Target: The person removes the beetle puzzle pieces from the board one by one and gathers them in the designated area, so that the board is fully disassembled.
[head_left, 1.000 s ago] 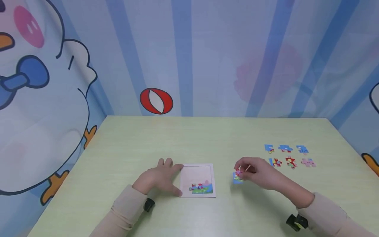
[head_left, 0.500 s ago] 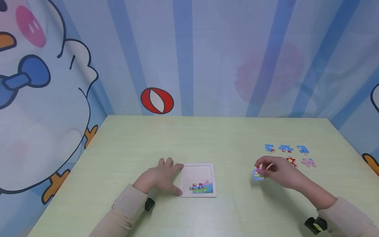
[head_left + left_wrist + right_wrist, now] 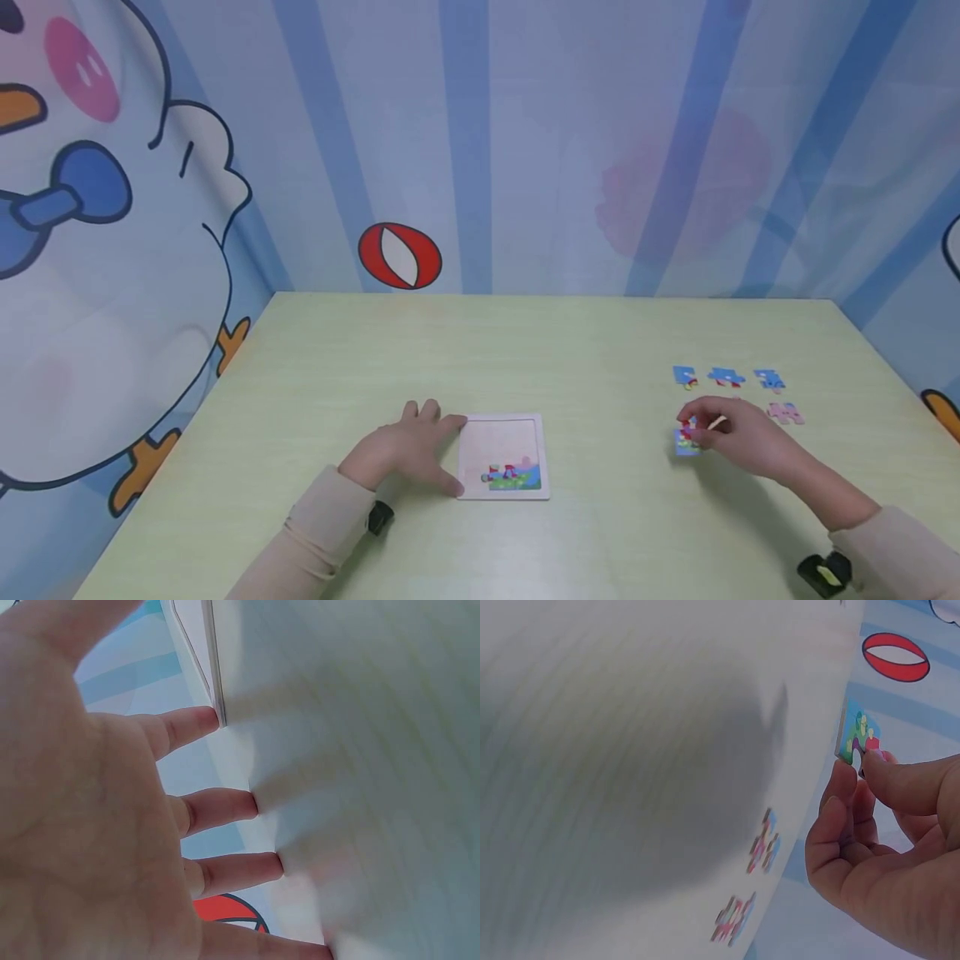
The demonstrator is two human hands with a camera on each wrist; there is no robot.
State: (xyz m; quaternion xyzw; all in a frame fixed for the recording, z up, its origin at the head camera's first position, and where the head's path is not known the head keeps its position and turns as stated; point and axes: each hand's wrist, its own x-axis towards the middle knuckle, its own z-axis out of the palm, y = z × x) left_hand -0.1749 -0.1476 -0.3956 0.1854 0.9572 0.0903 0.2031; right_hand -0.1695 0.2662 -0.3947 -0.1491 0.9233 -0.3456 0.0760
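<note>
My right hand (image 3: 742, 439) pinches a small jigsaw piece (image 3: 686, 442) between thumb and fingers, just above the table. In the right wrist view, that puzzle piece (image 3: 851, 729) has blue and green on it with a bit of red. Fingers spread, my left hand (image 3: 403, 450) rests at the left edge of a square puzzle tray (image 3: 493, 435), its thumb and index finger touching the rim. Joined pieces (image 3: 521, 478) in blue, green and red lie in the tray's lower right. In the left wrist view, the index fingertip (image 3: 204, 718) meets the tray's corner.
Beyond my right hand lie loose jigsaw pieces: a back row of blue ones (image 3: 726, 377), and a pink one (image 3: 785, 412) nearer. The hand mostly hides others in that nearer row. A printed curtain (image 3: 540, 150) hangs behind the pale table (image 3: 360, 350).
My right hand has travelled right with the jigsaw piece, away from the tray, and now covers part of the nearer row of loose pieces. The left hand holds its place at the tray.
</note>
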